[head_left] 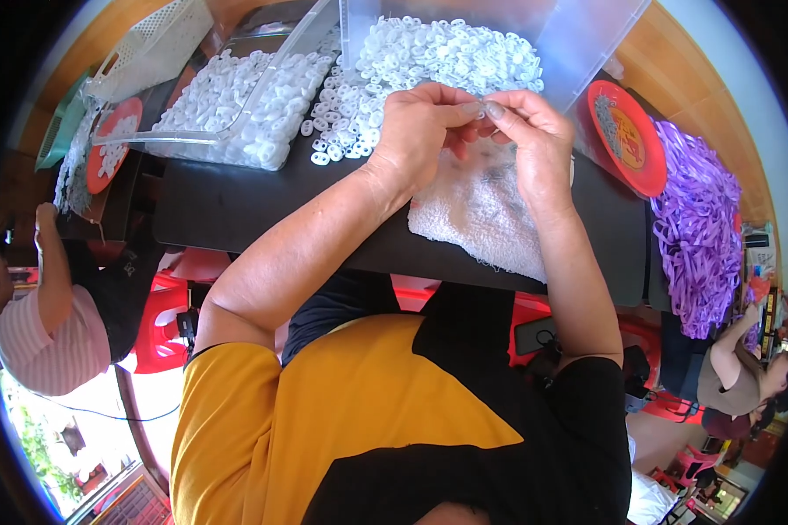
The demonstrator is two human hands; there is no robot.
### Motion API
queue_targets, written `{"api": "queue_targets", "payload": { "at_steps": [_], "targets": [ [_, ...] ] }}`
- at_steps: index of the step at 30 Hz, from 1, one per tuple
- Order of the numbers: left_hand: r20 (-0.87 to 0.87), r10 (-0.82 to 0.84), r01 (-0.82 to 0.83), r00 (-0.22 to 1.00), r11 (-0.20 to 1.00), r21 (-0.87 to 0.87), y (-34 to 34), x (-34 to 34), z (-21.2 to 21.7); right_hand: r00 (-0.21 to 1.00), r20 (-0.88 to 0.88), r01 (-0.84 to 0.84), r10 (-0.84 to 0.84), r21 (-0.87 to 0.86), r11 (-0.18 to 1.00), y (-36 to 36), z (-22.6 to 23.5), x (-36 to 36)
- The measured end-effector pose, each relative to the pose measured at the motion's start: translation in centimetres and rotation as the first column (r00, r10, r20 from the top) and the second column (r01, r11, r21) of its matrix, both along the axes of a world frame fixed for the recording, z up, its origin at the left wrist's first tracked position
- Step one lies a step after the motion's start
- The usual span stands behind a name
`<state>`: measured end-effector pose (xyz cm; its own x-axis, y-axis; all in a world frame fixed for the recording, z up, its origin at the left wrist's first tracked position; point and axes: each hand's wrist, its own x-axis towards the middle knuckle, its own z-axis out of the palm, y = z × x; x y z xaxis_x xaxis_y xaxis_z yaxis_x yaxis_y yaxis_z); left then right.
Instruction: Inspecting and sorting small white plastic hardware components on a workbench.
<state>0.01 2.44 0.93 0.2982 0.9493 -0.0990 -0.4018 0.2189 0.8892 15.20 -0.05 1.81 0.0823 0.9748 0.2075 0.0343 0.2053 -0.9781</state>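
Observation:
Over the table, my left hand and my right hand meet fingertip to fingertip. Both are closed in a pinch around something tiny, which the fingers mostly hide. Beneath them lies a whitish towel with a frayed edge. Just left of my left hand, loose white oval plastic pieces with two holes are scattered on the dark table. A heap of the same kind of pieces rises behind my hands, in front of a clear plastic bin.
Another clear bin at left is full of white pieces. A red plate holding small grey bits sits at right, beside a purple ribbon pile. At far left are a red plate and a white basket. People sit on both sides.

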Motion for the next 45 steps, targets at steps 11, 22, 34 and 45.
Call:
{"api": "queue_targets", "payload": {
  "at_steps": [11,22,34,45],
  "targets": [
    [-0.039,0.024,-0.023,0.999,1.000,0.016,-0.4,0.1,0.2,1.000,0.012,0.018,-0.019,0.030,0.999,-0.2,-0.1,-0.4],
    [-0.080,0.099,-0.100,0.992,0.995,-0.009,-0.6,0.5,0.0,0.997,0.047,0.057,-0.058,0.031,0.998,0.0,-1.3,-1.2],
    [-0.107,-0.041,0.041,0.993,0.999,-0.001,0.2,-0.2,0.2,0.999,0.012,0.052,-0.052,0.040,0.998,-0.3,0.0,-0.1],
    [-0.138,-0.015,0.016,0.990,1.000,0.005,-0.3,0.4,0.0,0.998,0.037,0.045,-0.044,-0.012,0.999,-0.3,-0.3,-0.3]
  ]
}}
